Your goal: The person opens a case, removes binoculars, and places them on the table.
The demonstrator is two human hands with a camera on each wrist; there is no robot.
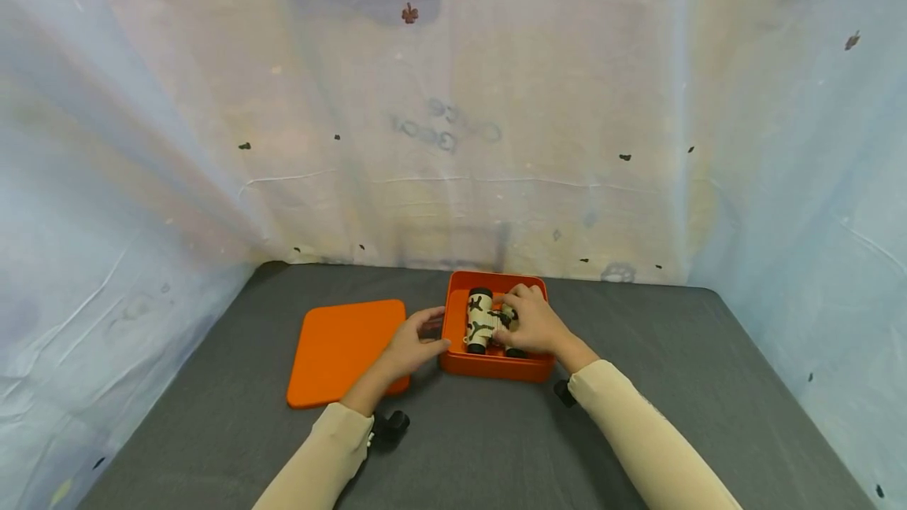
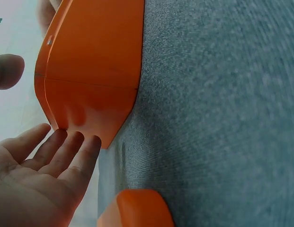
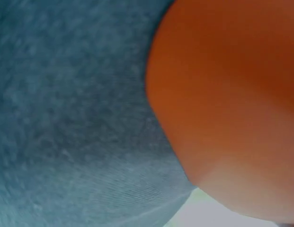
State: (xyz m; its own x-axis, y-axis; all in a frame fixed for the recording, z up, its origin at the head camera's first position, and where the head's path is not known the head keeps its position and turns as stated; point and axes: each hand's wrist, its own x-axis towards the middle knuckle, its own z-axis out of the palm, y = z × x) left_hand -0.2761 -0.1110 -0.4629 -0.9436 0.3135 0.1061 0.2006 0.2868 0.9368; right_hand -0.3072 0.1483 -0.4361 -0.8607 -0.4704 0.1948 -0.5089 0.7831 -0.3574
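Observation:
Camouflage-patterned binoculars (image 1: pixel 479 321) with black ends lie inside an orange box (image 1: pixel 496 369) in the head view. My right hand (image 1: pixel 534 325) reaches over the box's right side and grips the right barrel, which its fingers partly cover. At the box's left wall is my left hand (image 1: pixel 411 346), thumb apart from the fingers. The left wrist view has that hand (image 2: pixel 52 172) with its fingers extended, tips right at the box wall (image 2: pixel 97 47). Only the box's outer wall (image 3: pixel 232 109) and the table surface fill the right wrist view; the right hand is hidden there.
A flat orange lid (image 1: pixel 347 349) lies on the grey table (image 1: pixel 468 447) left of the box, beneath the left wrist. A pale printed curtain (image 1: pixel 453 203) hangs behind the table and along both sides. Small black devices sit under both wrists.

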